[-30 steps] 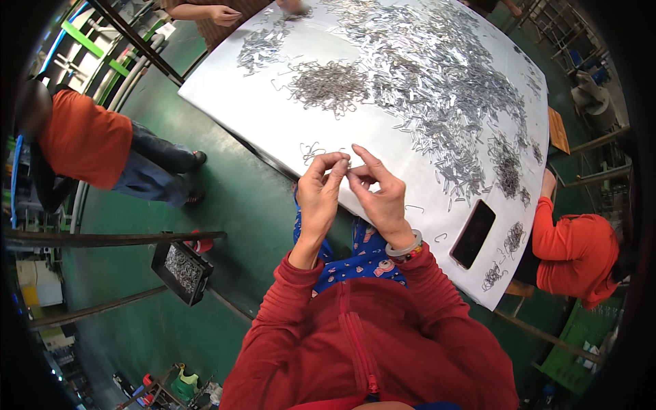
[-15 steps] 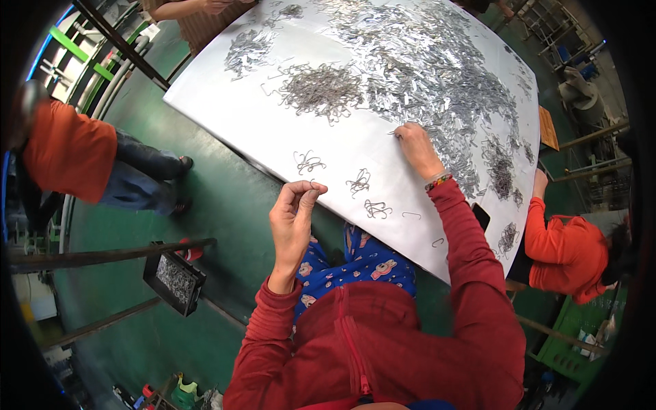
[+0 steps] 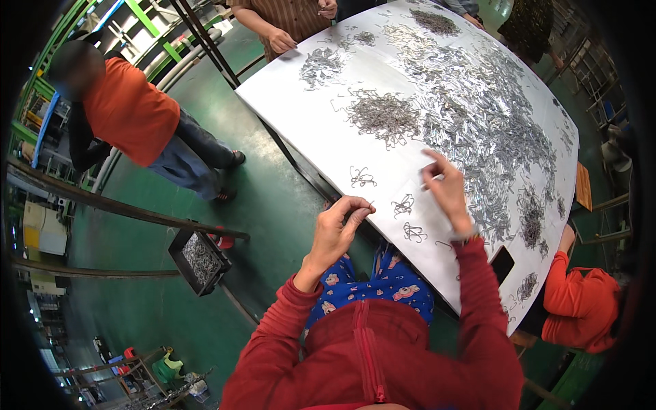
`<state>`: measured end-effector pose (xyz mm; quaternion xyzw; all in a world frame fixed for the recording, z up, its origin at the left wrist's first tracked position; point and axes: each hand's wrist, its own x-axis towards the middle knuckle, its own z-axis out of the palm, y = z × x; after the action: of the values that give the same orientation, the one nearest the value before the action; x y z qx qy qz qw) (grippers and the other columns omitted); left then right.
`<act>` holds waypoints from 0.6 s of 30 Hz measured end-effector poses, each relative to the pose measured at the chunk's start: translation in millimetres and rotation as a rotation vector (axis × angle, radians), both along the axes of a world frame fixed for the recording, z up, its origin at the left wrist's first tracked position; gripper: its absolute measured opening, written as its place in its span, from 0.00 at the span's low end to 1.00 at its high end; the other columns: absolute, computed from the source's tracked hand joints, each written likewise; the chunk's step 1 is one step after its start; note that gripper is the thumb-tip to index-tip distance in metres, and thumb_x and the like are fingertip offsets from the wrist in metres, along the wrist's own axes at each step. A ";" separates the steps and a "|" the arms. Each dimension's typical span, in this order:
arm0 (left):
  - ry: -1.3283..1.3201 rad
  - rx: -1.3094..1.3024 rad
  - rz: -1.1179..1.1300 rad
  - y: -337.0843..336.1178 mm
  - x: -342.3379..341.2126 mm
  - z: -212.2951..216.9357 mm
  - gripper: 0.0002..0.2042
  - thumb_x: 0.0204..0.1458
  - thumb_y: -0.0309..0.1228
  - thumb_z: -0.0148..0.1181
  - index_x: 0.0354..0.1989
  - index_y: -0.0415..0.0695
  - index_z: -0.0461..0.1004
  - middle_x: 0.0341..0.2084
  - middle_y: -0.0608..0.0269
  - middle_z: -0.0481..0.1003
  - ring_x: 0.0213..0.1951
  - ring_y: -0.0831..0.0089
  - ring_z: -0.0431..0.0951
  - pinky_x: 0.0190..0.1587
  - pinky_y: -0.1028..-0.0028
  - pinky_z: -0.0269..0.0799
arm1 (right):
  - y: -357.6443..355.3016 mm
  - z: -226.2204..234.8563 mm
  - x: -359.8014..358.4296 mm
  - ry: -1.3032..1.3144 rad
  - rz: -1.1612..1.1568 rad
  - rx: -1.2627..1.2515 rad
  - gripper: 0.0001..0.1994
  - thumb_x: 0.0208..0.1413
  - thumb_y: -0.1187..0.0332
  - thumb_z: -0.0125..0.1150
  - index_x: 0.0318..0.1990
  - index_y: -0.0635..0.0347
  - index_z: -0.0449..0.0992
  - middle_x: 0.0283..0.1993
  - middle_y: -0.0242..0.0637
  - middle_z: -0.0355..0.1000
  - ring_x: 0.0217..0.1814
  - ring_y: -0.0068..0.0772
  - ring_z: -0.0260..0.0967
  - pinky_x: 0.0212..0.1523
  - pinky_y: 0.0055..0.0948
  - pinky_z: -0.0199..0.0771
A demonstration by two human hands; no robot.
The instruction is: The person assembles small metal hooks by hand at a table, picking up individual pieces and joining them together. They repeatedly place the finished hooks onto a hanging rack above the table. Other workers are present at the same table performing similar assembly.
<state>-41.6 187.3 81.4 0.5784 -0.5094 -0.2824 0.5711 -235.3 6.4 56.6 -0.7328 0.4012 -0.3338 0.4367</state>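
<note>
My left hand [image 3: 339, 229] is just off the table's near edge, thumb and forefinger pinched on a small thin wire piece that is mostly hidden by the fingertips. Over the white tabletop [image 3: 307, 126], my right hand [image 3: 447, 190] has its forefinger and thumb apart, with nothing visible between them; it is slightly blurred. Three small groups of bent wire hooks lie close by: one group [image 3: 362, 177] beyond my left hand, another [image 3: 403, 204] between my hands, and a nearer one [image 3: 414, 233]. Past them sits a bigger heap of wire hooks [image 3: 384, 117] beside a broad spread of flat silver metal pieces [image 3: 471, 126].
A black phone [image 3: 502, 264] rests right of my right forearm. One person in orange [image 3: 581, 301] sits at the right edge; another [image 3: 140, 113] stands at left. Across the table is someone in a striped top [image 3: 294, 20]. A black crate [image 3: 198, 263] holds small metal pieces.
My right hand has lifted away from the silver pieces and drawn back nearer, its fingers spreading. The left hand keeps its pinch near the table edge. The whole view has shifted.
</note>
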 end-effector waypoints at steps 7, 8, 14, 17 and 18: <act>-0.105 0.017 -0.013 6.2 -6.8 -0.4 0.04 0.54 0.22 0.59 0.37 0.36 0.76 0.30 0.56 0.79 0.34 0.66 0.79 0.38 0.71 0.73 | 110.2 41.9 44.3 -0.325 0.055 0.138 0.23 0.51 0.84 0.59 0.57 0.65 0.71 0.37 0.37 0.76 0.39 0.22 0.75 0.43 0.20 0.76; -0.128 0.010 0.000 7.1 -6.3 0.4 0.04 0.54 0.22 0.60 0.37 0.36 0.75 0.30 0.56 0.79 0.34 0.65 0.79 0.37 0.70 0.73 | 114.0 44.4 46.0 -0.304 0.033 0.101 0.22 0.51 0.84 0.60 0.56 0.64 0.72 0.36 0.36 0.77 0.39 0.22 0.76 0.44 0.21 0.76; -0.164 -0.002 0.043 8.8 0.6 -1.8 0.05 0.53 0.22 0.61 0.37 0.37 0.75 0.31 0.55 0.78 0.34 0.62 0.79 0.38 0.69 0.73 | 122.2 39.6 61.1 -0.415 -0.056 0.046 0.17 0.48 0.83 0.62 0.49 0.65 0.77 0.33 0.36 0.78 0.36 0.23 0.77 0.41 0.22 0.76; -0.186 0.025 0.065 7.7 3.2 -7.0 0.05 0.53 0.22 0.61 0.37 0.37 0.75 0.32 0.55 0.78 0.35 0.63 0.79 0.39 0.69 0.73 | 122.0 33.3 68.6 -0.543 -0.094 0.183 0.13 0.50 0.84 0.61 0.45 0.69 0.77 0.34 0.38 0.77 0.36 0.24 0.76 0.40 0.20 0.76; -0.141 0.046 0.063 6.7 4.1 -8.4 0.05 0.53 0.22 0.61 0.38 0.37 0.75 0.33 0.55 0.79 0.36 0.64 0.79 0.40 0.70 0.73 | 119.3 32.4 71.4 -0.590 -0.101 0.218 0.11 0.51 0.85 0.61 0.43 0.70 0.78 0.34 0.38 0.77 0.36 0.24 0.76 0.40 0.20 0.76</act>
<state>-37.6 194.0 73.0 0.6256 -0.5233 -0.2346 0.5289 -163.9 125.7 89.0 -0.5323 0.3266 -0.5081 0.5931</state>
